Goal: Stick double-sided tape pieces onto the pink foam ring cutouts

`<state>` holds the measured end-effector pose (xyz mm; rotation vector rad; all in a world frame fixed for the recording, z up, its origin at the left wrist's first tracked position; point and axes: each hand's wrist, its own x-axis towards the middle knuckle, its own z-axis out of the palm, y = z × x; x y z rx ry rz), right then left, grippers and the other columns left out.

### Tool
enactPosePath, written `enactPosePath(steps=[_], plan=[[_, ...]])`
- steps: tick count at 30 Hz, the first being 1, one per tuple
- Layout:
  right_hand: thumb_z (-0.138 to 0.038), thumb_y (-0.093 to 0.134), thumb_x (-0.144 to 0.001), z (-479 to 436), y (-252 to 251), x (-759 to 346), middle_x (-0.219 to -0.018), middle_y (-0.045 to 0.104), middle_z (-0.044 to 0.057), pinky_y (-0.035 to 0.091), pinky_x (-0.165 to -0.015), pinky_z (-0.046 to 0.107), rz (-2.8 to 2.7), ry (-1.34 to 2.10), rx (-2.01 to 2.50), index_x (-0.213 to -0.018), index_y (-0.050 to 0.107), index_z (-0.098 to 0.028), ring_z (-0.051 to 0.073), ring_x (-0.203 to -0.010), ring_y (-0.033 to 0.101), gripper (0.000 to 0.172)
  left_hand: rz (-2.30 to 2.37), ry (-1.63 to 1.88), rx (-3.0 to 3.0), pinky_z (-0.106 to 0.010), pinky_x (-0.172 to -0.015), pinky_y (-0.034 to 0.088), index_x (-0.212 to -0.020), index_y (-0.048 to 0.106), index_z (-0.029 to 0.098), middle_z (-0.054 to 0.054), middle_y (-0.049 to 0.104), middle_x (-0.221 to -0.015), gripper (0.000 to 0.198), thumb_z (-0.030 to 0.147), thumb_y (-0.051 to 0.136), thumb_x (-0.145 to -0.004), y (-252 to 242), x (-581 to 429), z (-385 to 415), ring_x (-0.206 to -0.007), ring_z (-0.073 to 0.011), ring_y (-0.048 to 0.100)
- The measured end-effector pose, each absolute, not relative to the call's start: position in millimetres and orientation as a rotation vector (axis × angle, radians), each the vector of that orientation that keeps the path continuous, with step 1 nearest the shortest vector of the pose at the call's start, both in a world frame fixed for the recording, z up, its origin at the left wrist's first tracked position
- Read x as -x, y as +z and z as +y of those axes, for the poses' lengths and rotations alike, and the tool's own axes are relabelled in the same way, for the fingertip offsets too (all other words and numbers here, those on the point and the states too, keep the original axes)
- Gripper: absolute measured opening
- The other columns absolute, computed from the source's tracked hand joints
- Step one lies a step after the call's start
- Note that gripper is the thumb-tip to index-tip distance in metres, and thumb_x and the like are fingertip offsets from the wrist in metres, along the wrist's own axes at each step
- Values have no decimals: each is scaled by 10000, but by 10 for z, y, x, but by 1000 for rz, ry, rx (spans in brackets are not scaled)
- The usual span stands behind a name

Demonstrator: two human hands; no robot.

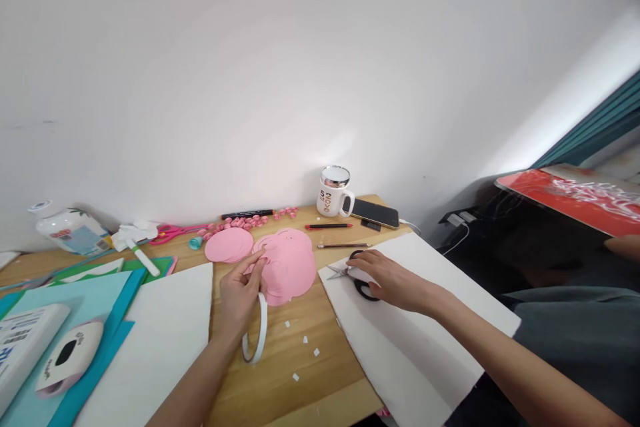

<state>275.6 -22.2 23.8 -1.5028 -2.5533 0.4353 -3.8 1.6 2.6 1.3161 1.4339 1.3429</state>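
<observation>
My left hand [243, 293] pinches the edge of a pink paper flower shape [287, 265] on the wooden desk, and a white tape roll [256, 330] hangs over its fingers. My right hand [387, 277] rests on a pair of black-handled scissors [357, 277], fingers curled over the handles, on a white sheet [425, 340]. The scissor blades point left toward the pink shape. Small white tape bits [305, 340] lie on the wood below the pink shape.
Pink paper discs [229, 245] and small pink rolls [247, 220] lie behind. A white mug [334, 192], phone [375, 213], black marker [247, 214], red pen [327, 226], pink scissors [173, 233] sit at the back. Teal and white sheets, a paper punch [67, 357] lie left.
</observation>
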Motion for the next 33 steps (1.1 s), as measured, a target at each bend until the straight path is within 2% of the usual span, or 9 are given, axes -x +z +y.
enactPosePath(steps=[3,9,14,17,19,22,26,33], plan=[[-25,496,-698,-231,196,-2738,-1129,542,116,431,-877,375,-2539,443,1553,-1175,493,-185,252,-1086,481,503,1418,1359,-1305,-202,-397,384,-1037,639,108,65,482,-366,412,368,601,-720,0,53,22,-352,-95,422],[-11,426,-743,-222,144,-2762,-1002,589,104,470,-776,382,-2466,405,1596,-1143,532,-204,225,-901,573,457,1441,1378,-1319,-195,-414,390,-1030,645,121,64,497,-378,411,380,607,-712,34,55,-5,-373,-97,437],[-150,472,-800,-308,319,-2563,-1029,590,49,506,-754,316,-2074,893,1244,-1216,468,-254,167,-907,566,429,1453,1387,-1334,-195,-410,398,-1037,647,129,63,492,-378,393,364,595,-726,72,47,-30,-367,-95,440],[-201,544,-777,-377,445,-2244,-940,611,35,502,-713,278,-2025,1095,1079,-1089,559,-208,144,-820,562,313,1436,1402,-1337,-191,-397,395,-1041,644,127,66,484,-372,388,352,594,-730,66,45,-32,-353,-92,436],[-228,644,-702,-406,497,-1996,-923,604,28,483,-754,283,-2029,1090,1001,-1010,576,-193,145,-819,552,317,1436,1420,-1327,-190,-383,392,-1020,652,126,67,482,-369,369,348,590,-731,63,44,-33,-341,-89,433],[-160,607,-700,-407,495,-1669,-870,600,11,466,-771,271,-1973,1091,944,-938,555,-176,124,-789,554,243,1443,1431,-1311,-187,-361,388,-979,668,139,65,486,-375,341,350,597,-721,63,46,-35,-338,-91,443],[-49,493,-669,-375,405,-1434,-857,592,-6,447,-766,239,-1916,1012,872,-983,523,-184,105,-781,549,343,1446,1471,-1295,-180,-338,378,-940,685,157,61,497,-401,313,347,613,-702,64,49,-36,-353,-93,463],[-78,542,-655,-520,439,-1410,-816,620,-10,454,-718,217,-1922,972,885,-962,553,-200,116,-755,572,330,1391,1437,-1263,-169,-304,327,-1009,654,148,69,485,-365,351,351,584,-731,26,43,-26,-298,-75,409]])
